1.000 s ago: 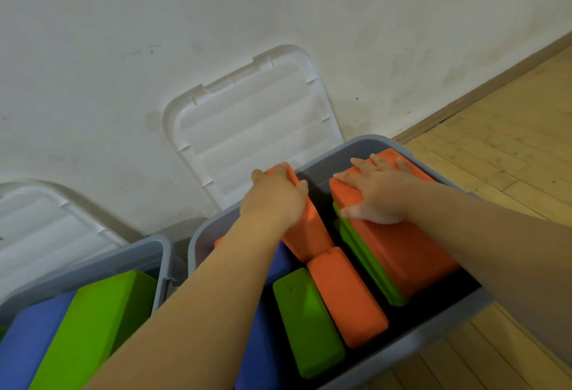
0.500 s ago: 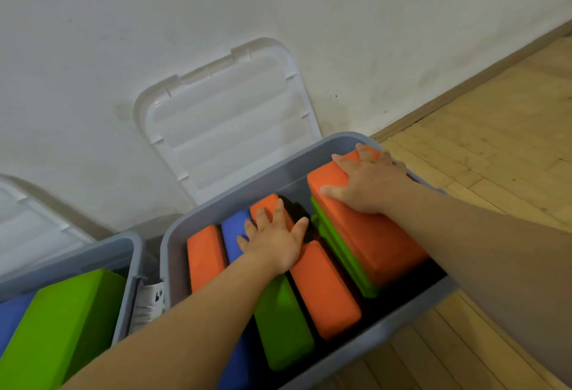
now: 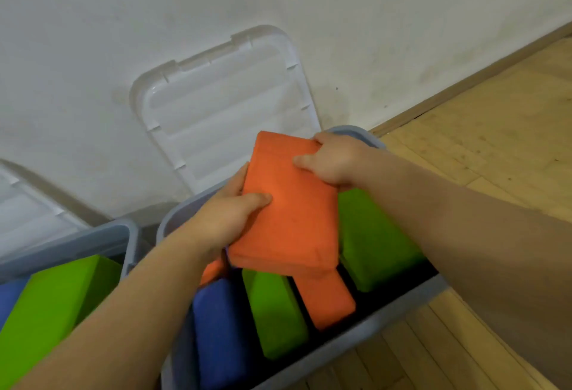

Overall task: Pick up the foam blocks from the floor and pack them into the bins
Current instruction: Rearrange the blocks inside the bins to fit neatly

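A: Orange foam block (image 3: 288,204)?
B: Held over the right bin (image 3: 359,132), above the packed blocks (image 3: 278,312). Looks light, squashy, matte. Best gripped on its long edges.
A: Hands?
B: Left hand (image 3: 223,219) wraps the left edge, thumb on top. Right hand (image 3: 331,163) clasps the far right corner.

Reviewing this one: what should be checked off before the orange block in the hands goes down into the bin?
1. Grip: left hand and right hand both hold the held orange block: ok.
2. Block is above the right bin: ok.
3. Free slot: the blue block, green block and others fill most of the visible space: cannot tell.
4. Lid stands behind the bin, off the opening: ok.
5. Floor shows no loose blocks in view: ok.
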Motion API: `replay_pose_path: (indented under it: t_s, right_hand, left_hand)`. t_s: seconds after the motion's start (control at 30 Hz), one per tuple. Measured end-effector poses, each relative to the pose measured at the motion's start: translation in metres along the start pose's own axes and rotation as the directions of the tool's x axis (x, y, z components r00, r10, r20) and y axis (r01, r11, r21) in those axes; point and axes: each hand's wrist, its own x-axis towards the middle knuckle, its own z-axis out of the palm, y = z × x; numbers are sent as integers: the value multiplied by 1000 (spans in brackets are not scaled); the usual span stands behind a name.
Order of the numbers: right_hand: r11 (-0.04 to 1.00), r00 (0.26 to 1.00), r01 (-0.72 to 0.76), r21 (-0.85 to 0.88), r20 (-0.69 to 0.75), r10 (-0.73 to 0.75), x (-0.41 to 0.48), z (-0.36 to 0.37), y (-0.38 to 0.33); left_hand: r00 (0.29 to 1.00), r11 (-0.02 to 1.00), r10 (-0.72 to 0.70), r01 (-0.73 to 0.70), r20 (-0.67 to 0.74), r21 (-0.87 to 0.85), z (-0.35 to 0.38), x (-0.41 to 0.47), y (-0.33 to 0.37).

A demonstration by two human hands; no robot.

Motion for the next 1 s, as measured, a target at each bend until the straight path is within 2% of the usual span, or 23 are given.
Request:
replay_pose_path:
  t_s: [0.03, 0.07, 0.1, 0.13, 0.17, 0.2, 0.27, 0.37, 0.47, 0.57, 0.67, 0.87, 1.0]
  right_hand:
    - [996, 996, -6, 89, 93, -2, -2, 10, -2]
    - [992, 982, -15, 126, 186, -8, -3, 22, -3]
    - [987, 962, -19, 157, 271, -25, -4, 32, -4]
    - [984, 945, -8, 181, 322, -51, -2, 41, -6]
    - [973, 935, 9, 231, 344, -90, 0, 47, -8]
    - [969, 935, 31, 246, 335, -115, 4, 49, -10]
    - [972, 954, 117, 205, 247, -167, 15, 47, -10]
    - [977, 975, 213, 24, 62, -214, 31, 42, 10]
    - [969, 991, 130, -208, 5, -132, 47, 49, 47]
    - [961, 1000, -31, -276, -7, 31, 53, 60, 87]
    - [924, 999, -35, -381, -4, 36, 45, 60, 96]
    - [967, 999, 13, -255, 46, -1, 43, 40, 58]
    - [991, 998, -45, -127, 37, 50, 39, 34, 59]
  left_hand:
    - [998, 993, -51, 55, -36, 106, -19, -2, 5]
    - [990, 948, -95, 120, -100, 293, -33, -2, 5]
    - [976, 832, -122, 201, -182, 517, -42, -2, 0]
    - [964, 662, -94, 246, -248, 708, -43, -4, -8]
    - [964, 542, -50, 244, -260, 804, -38, -6, -18]
    - [970, 499, -31, 226, -243, 837, -30, -8, -29]
    - [967, 504, -7, 224, -255, 834, -15, -7, -48]
    - [961, 489, 35, 222, -274, 843, -4, 5, -49]
    - [966, 493, 26, 210, -256, 844, 2, 8, -48]
    - [966, 503, 25, 210, -256, 839, -1, 8, -52]
    - [966, 499, 16, 216, -258, 839, -6, 7, -52]
    - [957, 494, 8, 248, -289, 834, -19, -9, -61]
    - [955, 496, -2, 259, -297, 829, -22, -11, -62]
